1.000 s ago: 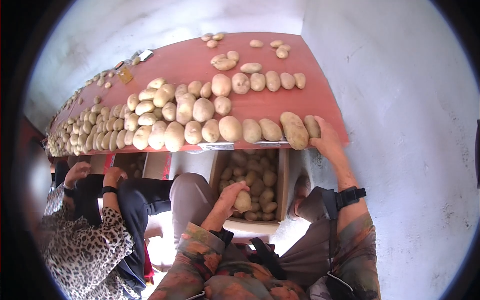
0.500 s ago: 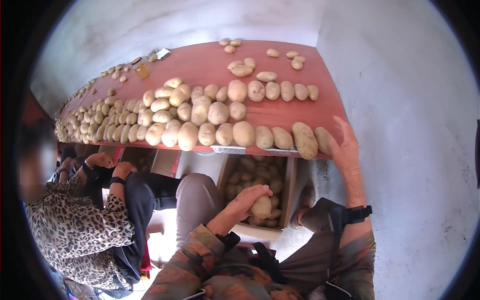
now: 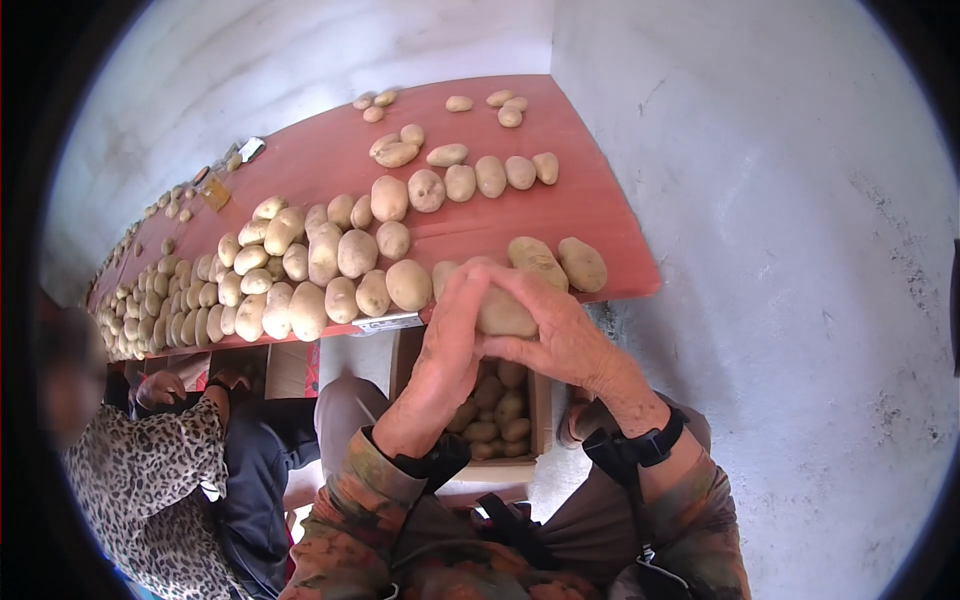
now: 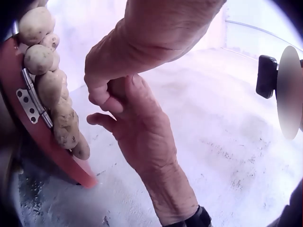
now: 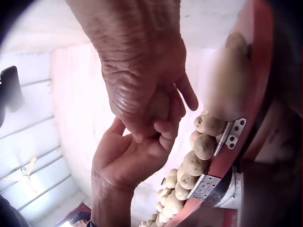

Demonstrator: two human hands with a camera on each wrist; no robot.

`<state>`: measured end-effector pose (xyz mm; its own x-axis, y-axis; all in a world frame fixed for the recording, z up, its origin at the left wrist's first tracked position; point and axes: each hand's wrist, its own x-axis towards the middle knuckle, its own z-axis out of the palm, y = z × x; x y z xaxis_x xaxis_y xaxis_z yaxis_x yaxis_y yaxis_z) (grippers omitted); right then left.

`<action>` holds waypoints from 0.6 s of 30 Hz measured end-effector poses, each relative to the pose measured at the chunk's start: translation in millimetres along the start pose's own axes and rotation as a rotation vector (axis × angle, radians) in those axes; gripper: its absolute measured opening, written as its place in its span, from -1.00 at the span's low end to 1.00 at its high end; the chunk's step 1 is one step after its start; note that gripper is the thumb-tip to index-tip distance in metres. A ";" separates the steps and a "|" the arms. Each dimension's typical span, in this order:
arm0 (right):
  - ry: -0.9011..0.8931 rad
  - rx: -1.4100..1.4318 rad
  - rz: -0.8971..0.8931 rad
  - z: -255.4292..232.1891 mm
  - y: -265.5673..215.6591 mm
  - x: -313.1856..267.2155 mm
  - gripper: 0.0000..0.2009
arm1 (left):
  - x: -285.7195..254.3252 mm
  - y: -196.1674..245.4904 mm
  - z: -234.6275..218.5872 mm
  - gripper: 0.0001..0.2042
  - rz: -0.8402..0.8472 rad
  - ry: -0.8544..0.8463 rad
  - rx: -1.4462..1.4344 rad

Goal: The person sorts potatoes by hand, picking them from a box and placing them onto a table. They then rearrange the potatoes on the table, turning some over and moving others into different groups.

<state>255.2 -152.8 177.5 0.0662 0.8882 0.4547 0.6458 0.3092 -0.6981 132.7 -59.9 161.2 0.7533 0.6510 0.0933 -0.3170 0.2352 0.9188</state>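
Observation:
Just past the table's front edge, both hands come together around one potato (image 3: 507,315). The left hand (image 3: 452,335) holds it from the left, fingers pointing up and meeting the right hand's fingertips. From the other side the right hand (image 3: 568,335) grips it, thumb along the underside. Seen from the right wrist, the potato (image 5: 160,105) is largely covered by the hands, and the left fingers curl up against it. Behind the hands, a front row of potatoes (image 3: 408,286) lines the table edge, partly hidden by them. A large potato (image 3: 583,265) lies at its right end.
The red table (image 3: 600,225) carries another row of potatoes (image 3: 490,177) and small groups farther back. Below stands a cardboard box (image 3: 541,415) of potatoes. A wall (image 3: 760,250) bounds the right. Another person in a leopard-print top (image 3: 150,470) sits at left.
The right hand has let go of the row's end potato and moved left to join the left hand. The left hand has risen from over the box with its potato. The head view has shifted.

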 end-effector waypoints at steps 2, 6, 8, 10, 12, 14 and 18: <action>0.012 -0.050 -0.002 -4.3 5.0 -1.1 -0.31 | 0.1 -0.7 3.0 -0.57 0.070 -0.061 0.159; -0.012 -0.146 0.107 -6.6 -1.6 -5.8 -0.33 | -9.5 -5.8 10.7 -0.56 0.042 0.007 0.240; -0.048 -0.165 0.151 0.0 -3.7 -2.2 -0.35 | -15.6 -7.0 10.4 -0.57 0.002 0.056 0.212; -0.097 -0.214 0.157 9.7 0.3 1.2 -0.37 | -21.8 -14.5 5.2 -0.56 -0.069 0.127 0.003; -0.179 -0.234 0.151 19.6 1.5 4.3 -0.38 | -29.3 -22.5 -4.8 -0.59 -0.097 0.195 -0.023; -0.251 -0.253 0.145 35.6 6.7 7.5 -0.39 | -35.3 -29.0 -16.2 -0.62 -0.128 0.256 -0.043; -0.307 -0.267 0.047 60.6 11.5 18.2 -0.45 | -48.0 -30.8 -30.8 -0.63 -0.123 0.338 -0.099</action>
<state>217.7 -112.5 144.3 -0.1038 0.9718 0.2118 0.8248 0.2031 -0.5277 88.5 -76.1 116.6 0.5619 0.8110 -0.1629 -0.3026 0.3849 0.8719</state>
